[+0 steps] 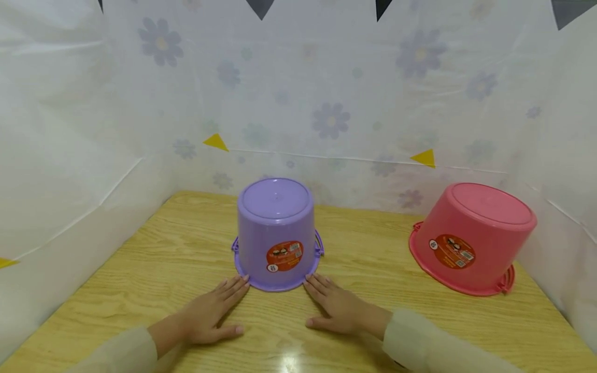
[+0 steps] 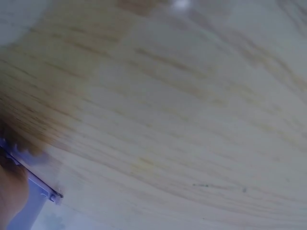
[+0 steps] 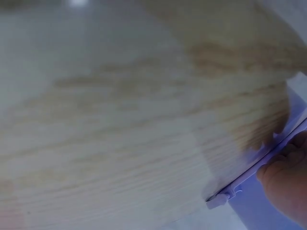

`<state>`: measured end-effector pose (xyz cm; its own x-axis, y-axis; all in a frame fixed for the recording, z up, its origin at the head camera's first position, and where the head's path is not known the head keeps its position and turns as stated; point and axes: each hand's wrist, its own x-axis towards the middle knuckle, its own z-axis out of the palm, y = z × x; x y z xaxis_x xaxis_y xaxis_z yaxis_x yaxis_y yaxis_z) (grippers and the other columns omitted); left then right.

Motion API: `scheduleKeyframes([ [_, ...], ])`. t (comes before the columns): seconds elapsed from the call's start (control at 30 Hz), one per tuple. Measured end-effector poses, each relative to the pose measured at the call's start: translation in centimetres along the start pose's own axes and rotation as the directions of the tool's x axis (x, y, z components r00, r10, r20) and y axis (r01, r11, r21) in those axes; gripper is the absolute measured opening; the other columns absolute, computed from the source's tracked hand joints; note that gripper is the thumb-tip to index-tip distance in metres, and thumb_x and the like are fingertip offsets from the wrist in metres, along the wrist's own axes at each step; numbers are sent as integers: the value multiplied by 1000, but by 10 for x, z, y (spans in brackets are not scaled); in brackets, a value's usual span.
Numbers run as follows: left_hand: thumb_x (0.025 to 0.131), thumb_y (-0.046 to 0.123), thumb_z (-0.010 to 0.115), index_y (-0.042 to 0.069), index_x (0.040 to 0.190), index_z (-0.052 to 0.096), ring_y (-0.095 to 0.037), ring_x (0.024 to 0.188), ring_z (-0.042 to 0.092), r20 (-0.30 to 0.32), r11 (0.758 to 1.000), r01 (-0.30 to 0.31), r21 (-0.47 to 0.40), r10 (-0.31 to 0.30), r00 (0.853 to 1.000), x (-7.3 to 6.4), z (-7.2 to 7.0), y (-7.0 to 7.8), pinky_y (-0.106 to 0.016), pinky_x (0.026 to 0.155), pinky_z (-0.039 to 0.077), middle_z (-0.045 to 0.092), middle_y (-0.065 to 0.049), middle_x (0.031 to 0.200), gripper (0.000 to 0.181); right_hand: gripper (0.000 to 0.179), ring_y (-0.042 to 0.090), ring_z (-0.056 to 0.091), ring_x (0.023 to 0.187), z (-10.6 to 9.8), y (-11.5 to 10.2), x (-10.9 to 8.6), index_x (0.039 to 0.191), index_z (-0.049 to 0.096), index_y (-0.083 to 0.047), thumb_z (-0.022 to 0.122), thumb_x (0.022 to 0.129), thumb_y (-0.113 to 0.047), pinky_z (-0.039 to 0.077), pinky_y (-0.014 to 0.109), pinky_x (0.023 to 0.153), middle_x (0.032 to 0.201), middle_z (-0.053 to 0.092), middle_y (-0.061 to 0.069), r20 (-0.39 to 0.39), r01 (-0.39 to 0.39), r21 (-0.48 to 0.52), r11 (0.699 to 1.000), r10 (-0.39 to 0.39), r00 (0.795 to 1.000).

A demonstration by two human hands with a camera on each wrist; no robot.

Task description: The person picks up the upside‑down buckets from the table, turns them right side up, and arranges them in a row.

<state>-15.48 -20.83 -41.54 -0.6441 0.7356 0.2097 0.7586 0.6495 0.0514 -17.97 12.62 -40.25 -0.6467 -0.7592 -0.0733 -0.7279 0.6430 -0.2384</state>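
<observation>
A purple bucket (image 1: 275, 233) stands upside down on the wooden table, its base up and a red oval label facing me. My left hand (image 1: 210, 311) lies on the table with straight fingers, their tips at the bucket's front left rim. On the other side my right hand (image 1: 338, 306) lies the same way, fingertips at the front right rim. Both thumbs point inward, apart from the bucket. Part of the purple bucket (image 2: 29, 203) and a bit of the left hand (image 2: 12, 191) show in the left wrist view. In the right wrist view, the right hand (image 3: 288, 184) is beside the purple rim (image 3: 249, 172).
A pink bucket (image 1: 475, 238), also upside down, stands at the right of the wooden table (image 1: 163, 259). White flowered sheeting (image 1: 303, 77) encloses the back and sides. Yellow triangles (image 1: 423, 158) mark the back sheet. Whatever lies under the buckets is hidden.
</observation>
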Motion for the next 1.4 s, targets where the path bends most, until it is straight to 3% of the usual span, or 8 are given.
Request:
scheduleKeyframes([
  [0.13,89,51,51,-3,141,32,-37,133,35,-4,1000,-21,-12,21,1000,0,1,0,-9,111,-11,31,-20,148,78,81,33,15,142,1,-1,-5,146,22,1,46,91,-53,18,48,116,153,16,19,3,-1,-3,1000,1,1000],
  [0.3,86,54,55,-1,141,35,-39,131,36,-80,999,-4,-34,1,997,0,1,-6,-9,112,-3,33,-19,148,81,82,36,17,141,1,5,-8,145,22,2,47,91,-53,20,49,115,153,18,20,-24,-19,15,1000,19,1000],
  [0.47,78,58,62,-3,141,33,-43,131,35,-104,989,120,-83,-128,986,7,-2,-17,-37,113,24,33,-23,146,93,83,43,19,139,-6,20,-4,143,24,8,57,88,-45,20,53,113,150,21,27,-114,-80,89,993,90,989],
  [0.6,71,55,71,-10,140,29,-48,132,29,-71,950,247,-191,-265,962,17,-6,-29,-56,105,31,28,-30,146,104,88,47,18,138,-11,34,6,143,21,10,66,84,-38,19,55,113,149,20,30,-178,-132,202,970,169,969],
  [0.83,65,50,78,-14,142,15,-52,135,17,25,853,384,-353,-401,916,35,-4,-47,-62,108,22,13,-36,147,118,96,47,14,139,-15,52,25,144,14,9,71,81,-33,17,55,114,149,14,32,-145,-193,302,934,245,959],
  [0.93,63,47,81,-18,140,13,-53,135,14,34,838,381,-392,-400,916,43,-1,-55,-62,109,17,13,-39,145,122,97,48,16,138,-16,57,32,144,14,10,73,79,-31,17,57,113,148,15,34,-128,-186,326,927,238,963],
  [1.17,53,33,89,-12,140,24,-47,131,32,-56,832,232,-503,-299,953,61,5,-66,-56,109,25,34,-32,140,117,102,47,16,138,-17,62,43,147,12,4,75,77,-34,18,58,112,149,16,33,-97,-197,332,923,241,966],
  [1.4,50,35,91,-13,140,24,-46,130,34,33,809,334,-484,-365,931,68,4,-68,-55,109,28,34,-32,141,122,103,45,21,138,-19,59,47,147,12,4,77,75,-30,20,55,113,149,19,31,-109,-183,349,919,234,966],
])
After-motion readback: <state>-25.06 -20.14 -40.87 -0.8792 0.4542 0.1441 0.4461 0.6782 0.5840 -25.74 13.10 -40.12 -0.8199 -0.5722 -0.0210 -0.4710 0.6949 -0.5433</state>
